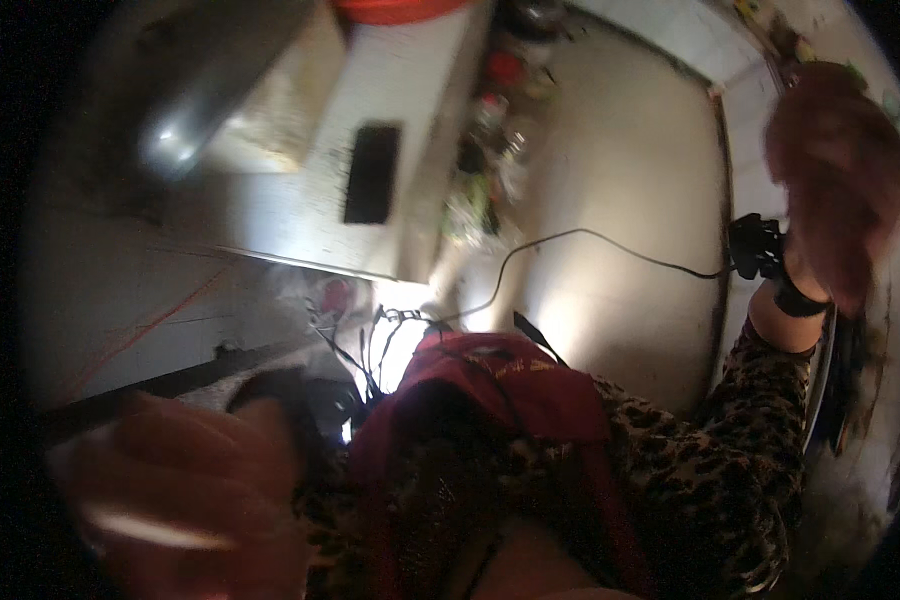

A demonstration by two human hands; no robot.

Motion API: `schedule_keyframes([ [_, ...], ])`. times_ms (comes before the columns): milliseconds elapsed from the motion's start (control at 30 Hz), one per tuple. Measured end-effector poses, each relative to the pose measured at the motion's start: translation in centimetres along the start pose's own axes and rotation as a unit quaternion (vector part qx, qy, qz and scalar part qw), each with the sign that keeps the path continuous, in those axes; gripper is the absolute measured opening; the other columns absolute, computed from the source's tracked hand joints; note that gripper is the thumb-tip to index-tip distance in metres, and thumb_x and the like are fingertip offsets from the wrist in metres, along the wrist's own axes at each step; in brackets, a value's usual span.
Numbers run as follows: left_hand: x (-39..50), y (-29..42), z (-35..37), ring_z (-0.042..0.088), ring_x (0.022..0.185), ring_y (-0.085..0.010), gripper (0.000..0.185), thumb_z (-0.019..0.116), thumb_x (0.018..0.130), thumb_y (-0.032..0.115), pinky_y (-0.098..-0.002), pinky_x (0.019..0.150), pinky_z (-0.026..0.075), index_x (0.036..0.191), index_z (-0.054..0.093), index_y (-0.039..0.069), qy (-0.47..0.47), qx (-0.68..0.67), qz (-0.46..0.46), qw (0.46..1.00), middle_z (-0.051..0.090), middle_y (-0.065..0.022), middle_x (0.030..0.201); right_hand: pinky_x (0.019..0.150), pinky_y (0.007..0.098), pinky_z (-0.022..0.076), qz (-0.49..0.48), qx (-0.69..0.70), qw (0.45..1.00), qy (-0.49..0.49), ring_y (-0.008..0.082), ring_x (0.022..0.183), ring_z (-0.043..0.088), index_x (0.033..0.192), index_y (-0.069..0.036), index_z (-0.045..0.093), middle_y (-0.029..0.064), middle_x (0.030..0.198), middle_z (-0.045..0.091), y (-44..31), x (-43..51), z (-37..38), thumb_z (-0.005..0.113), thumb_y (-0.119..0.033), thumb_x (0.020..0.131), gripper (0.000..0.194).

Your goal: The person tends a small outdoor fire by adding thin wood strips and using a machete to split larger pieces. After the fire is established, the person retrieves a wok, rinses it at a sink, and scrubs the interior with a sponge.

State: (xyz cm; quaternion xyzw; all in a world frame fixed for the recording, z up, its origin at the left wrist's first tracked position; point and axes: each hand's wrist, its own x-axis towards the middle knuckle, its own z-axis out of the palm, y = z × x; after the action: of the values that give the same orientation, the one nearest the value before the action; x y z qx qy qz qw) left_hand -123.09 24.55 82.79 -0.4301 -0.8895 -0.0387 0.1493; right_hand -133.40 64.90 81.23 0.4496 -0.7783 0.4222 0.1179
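My right hand is raised at the upper right, beside a light-coloured surface. Motion blur hides its fingers, so whether it holds anything is unclear. A black device is strapped to that wrist, and a dark cable runs from it towards my waist. Low on the left is my left hand, large and blurred. A bright streak crosses it, and I cannot tell whether this is an object or reflected light. Another dark device sits near the left wrist. Between the hands is my red apron over patterned clothing.
Ahead stands a white table bearing a dark rectangular object. A red container is at its far end. Plastic bags and produce lie along its right side on the floor. Several cables hang at my waist.
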Motion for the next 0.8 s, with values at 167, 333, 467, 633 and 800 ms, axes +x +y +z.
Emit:
schedule_keyframes([
  [167,13.0,7.5,4.4,0.058,0.075,-0.0193,0.027,0.055,0.085,0.027,-0.033,0.063,0.049,0.099,0.052,0.005,0.043,-0.214,0.261,0.94,0.059,-0.0121,0.095,0.059,0.0246,0.0379,0.061,-0.09,0.993,0.035,0.0152,0.065,0.047,0.103,0.002,0.057,0.0108,0.086,0.054,-7.8,-15.0,-6.4,0.05,-0.035,0.092,0.04],
  [333,25.7,18.8,8.6,0.058,0.074,-0.0195,0.026,0.055,0.084,0.026,-0.033,0.063,0.049,0.099,0.053,0.004,0.063,-0.288,0.439,0.849,0.059,-0.0126,0.093,0.059,0.0253,0.0389,0.187,-0.231,0.943,0.148,0.0154,0.066,0.048,0.102,0.002,0.058,0.0106,0.085,0.055,-18.0,-30.7,-11.0,0.05,-0.036,0.092,0.04],
  [467,34.3,28.4,9.2,0.058,0.073,-0.0196,0.026,0.055,0.084,0.025,-0.033,0.063,0.049,0.099,0.053,0.004,0.103,-0.342,0.536,0.765,0.059,-0.0129,0.092,0.06,0.0258,0.0396,0.3,-0.339,0.855,0.251,0.0156,0.066,0.049,0.101,0.002,0.059,0.0104,0.084,0.056,-28.5,-38.8,-13.1,0.05,-0.036,0.092,0.04],
  [633,41.5,37.6,6.3,0.058,0.072,-0.0198,0.026,0.055,0.084,0.024,-0.033,0.063,0.049,0.098,0.053,0.003,0.104,-0.391,0.63,0.664,0.06,-0.0134,0.091,0.06,0.0265,0.0406,0.358,-0.446,0.723,0.387,0.0158,0.067,0.051,0.1,0.001,0.059,0.0102,0.083,0.057,-38.8,-42.0,-12.1,0.05,-0.036,0.092,0.04],
  [800,48.7,47.5,7.4,0.058,0.071,-0.02,0.026,0.055,0.083,0.024,-0.033,0.063,0.049,0.098,0.054,0.003,0.108,-0.409,0.705,0.569,0.06,-0.0138,0.09,0.061,0.0271,0.0415,0.353,-0.566,0.59,0.454,0.016,0.068,0.052,0.099,0.001,0.06,0.01,0.082,0.058,-43.3,-46.1,-10.7,0.05,-0.037,0.092,0.04],
])
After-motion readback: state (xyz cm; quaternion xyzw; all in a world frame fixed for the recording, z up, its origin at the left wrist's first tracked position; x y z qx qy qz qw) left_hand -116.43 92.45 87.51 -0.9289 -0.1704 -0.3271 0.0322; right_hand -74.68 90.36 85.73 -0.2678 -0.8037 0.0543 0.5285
